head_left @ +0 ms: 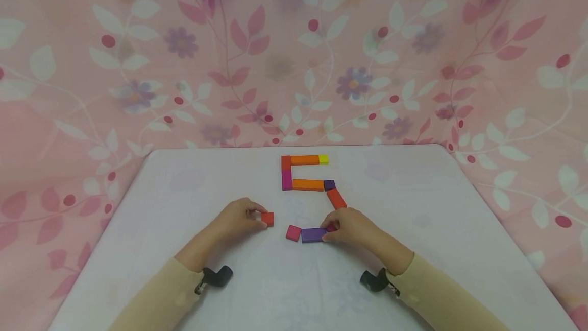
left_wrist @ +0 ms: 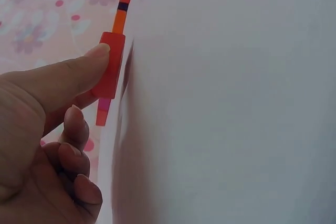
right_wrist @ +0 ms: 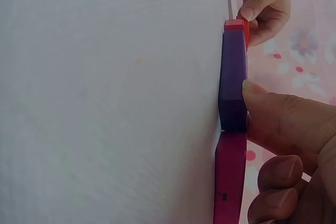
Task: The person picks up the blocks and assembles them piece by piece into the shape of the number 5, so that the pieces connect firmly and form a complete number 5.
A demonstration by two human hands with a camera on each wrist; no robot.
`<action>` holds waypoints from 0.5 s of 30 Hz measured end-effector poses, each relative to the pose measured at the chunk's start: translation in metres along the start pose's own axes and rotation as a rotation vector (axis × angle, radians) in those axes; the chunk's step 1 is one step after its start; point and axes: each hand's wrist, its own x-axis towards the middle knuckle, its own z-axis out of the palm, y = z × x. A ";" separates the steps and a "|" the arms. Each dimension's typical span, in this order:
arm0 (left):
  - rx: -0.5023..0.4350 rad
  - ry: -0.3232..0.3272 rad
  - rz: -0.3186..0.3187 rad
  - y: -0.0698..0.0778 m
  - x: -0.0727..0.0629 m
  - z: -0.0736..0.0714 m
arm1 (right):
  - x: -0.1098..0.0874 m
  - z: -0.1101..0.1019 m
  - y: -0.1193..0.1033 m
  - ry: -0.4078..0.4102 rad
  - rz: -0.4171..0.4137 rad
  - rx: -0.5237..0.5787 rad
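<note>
Between thumb and index finger, my left hand pinches a red block, seen closer in the left wrist view as a small red block. My right hand pinches the right end of a purple block lying on the table; its thumb touches the near side of the purple block in the right wrist view. Touching or nearly touching the purple block's left end is a tilted pinkish-red block. A magenta block adjoins its other end, mostly hidden by my right hand in the head view.
Farther back on the white table, two orange blocks, a red block, a magenta block, a yellow cube and a dark purple block form angular lines. A slanted orange-red block continues toward my right hand.
</note>
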 end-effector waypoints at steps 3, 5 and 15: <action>0.006 0.001 0.019 0.004 -0.002 0.003 | 0.001 -0.001 0.000 -0.001 0.007 0.005; 0.010 0.004 0.029 0.008 -0.003 0.004 | 0.001 -0.001 0.000 0.000 0.008 0.007; 0.076 0.024 0.008 0.023 -0.005 0.013 | 0.002 0.001 0.002 -0.004 -0.003 0.003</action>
